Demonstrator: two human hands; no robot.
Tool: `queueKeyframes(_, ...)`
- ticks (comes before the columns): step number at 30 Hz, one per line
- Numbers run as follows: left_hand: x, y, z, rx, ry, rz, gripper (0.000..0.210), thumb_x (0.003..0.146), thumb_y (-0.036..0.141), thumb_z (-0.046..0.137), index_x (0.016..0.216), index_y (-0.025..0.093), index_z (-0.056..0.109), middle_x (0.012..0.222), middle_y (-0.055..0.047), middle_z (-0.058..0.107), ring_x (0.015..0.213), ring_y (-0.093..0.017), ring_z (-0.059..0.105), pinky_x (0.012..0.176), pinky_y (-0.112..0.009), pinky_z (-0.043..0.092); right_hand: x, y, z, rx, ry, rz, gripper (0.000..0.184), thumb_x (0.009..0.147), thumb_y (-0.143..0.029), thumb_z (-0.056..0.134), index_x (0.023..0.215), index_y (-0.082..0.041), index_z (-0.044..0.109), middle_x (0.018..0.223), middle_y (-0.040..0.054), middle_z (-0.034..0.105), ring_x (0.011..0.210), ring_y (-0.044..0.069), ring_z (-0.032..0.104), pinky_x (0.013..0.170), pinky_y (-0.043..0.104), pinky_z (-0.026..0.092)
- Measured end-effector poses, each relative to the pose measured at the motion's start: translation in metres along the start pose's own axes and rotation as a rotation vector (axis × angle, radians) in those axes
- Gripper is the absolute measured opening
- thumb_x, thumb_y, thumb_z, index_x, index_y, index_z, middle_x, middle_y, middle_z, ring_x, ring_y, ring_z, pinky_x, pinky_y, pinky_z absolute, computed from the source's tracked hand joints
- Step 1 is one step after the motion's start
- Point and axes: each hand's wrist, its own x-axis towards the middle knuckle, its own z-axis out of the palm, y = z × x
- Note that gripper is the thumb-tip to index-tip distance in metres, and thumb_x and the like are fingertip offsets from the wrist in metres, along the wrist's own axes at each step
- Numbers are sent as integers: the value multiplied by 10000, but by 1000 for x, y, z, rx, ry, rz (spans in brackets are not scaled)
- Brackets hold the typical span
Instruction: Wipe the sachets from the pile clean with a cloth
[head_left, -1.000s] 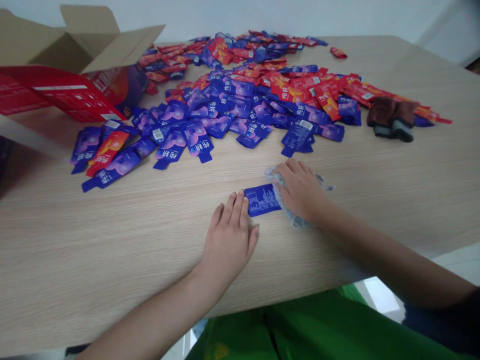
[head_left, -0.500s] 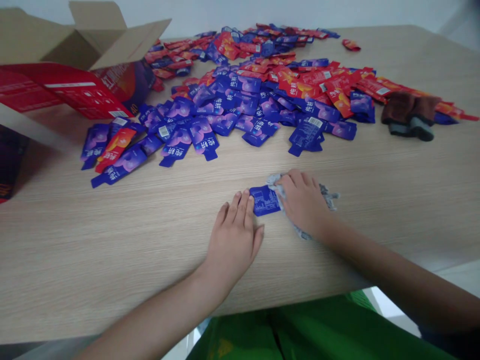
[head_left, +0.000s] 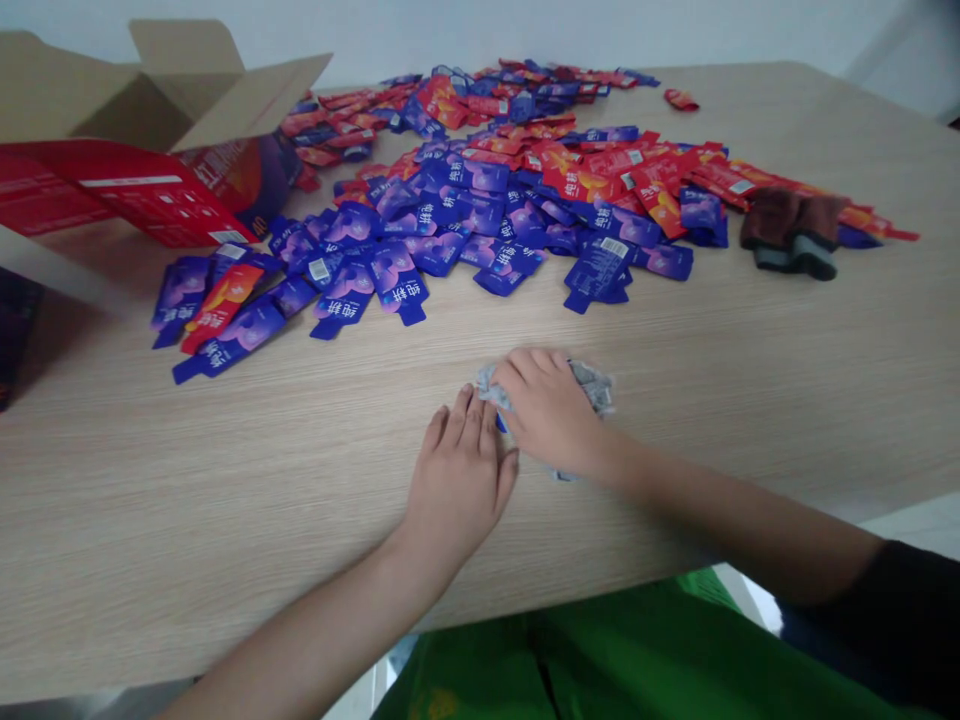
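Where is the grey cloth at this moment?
In the head view, the grey cloth sits just right of centre, under the right hand and beside the left hand.

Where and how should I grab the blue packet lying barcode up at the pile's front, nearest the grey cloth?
I'd pinch the blue packet by its narrow tab, coming from the near side: that tab juts from the pile towards you, while the wider far end lies against other packets.

Upper left: red printed cardboard carton (head_left: 150, 198), flaps open. Left edge: dark box (head_left: 13, 330), partly cut off. Right, upper half: brown fabric pieces (head_left: 768, 222) with grey ends. Top: pale wall (head_left: 420, 35).
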Motion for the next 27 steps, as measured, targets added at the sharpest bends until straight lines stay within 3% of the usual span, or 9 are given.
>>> queueKeyframes(5, 0, 0, -2, 13, 6, 5, 581, 956, 358, 360, 1412, 3, 417, 1504, -191, 354, 1406, -308, 336, 1102, -480, 348, -9, 0, 8, -125, -21, 33, 146, 887, -217, 483, 998, -179, 571, 1027, 109, 579, 926, 278, 465, 755, 402, 292)
queueKeyframes(12, 1, 1, -3, 23, -7, -11, 595, 954, 351, 374, 1437, 3, 375, 1529, -182, 300, 1411, -304, 327, 1106, -473, 351, -33, 53, 4, -206, -43, 227, 207, 926, -258, 433, 1041, -149, 567, 1054, 139, 573, 941, 291, 483, 780, 390, 322)
queueKeyframes(16, 1, 2, -2, 30, -10, -11, 605, 957, 358, 375, 1436, -12, 370, 1532, -185, 283, 1415, -311, 316, 1110, -484, 344, -31, 73, -6, -156, -33, 259, 199, 930, -268, 434, 1020, -150, 567, 1037, 137, 581, 950, 285, 498, 775, 380, 334)
queueKeyframes(21, 1, 1, 0, 30, -2, -9, 608, 958, 359, 363, 1439, -13, 365, 1531, -192, 285, 1418, -320, 304, 1111, -492, 335, -7, 36, -12, 7, 89, 141, 201, 931, -257, 428, 1040, -152, 559, 1074, 133, 567, 992, 275, 486, 802, 382, 333)
queueKeyframes(24, 1, 1, 0, 25, -11, -4, 591, 956, 364, 360, 1411, -9, 418, 1497, -197, 364, 1414, -321, 314, 1113, -494, 329, 1, 4, 0, -13, 42, 8, 157, 915, -241, 462, 1002, -170, 572, 1029, 115, 577, 949, 272, 475, 774, 389, 313)
queueKeyframes(27, 1, 1, -1, 24, -8, 0, 585, 957, 365, 356, 1399, -9, 436, 1484, -200, 388, 1411, -319, 321, 1112, -491, 330, -1, -5, 10, -102, 13, -9, 128, 900, -208, 472, 973, -179, 574, 995, 108, 581, 912, 275, 467, 747, 400, 293)
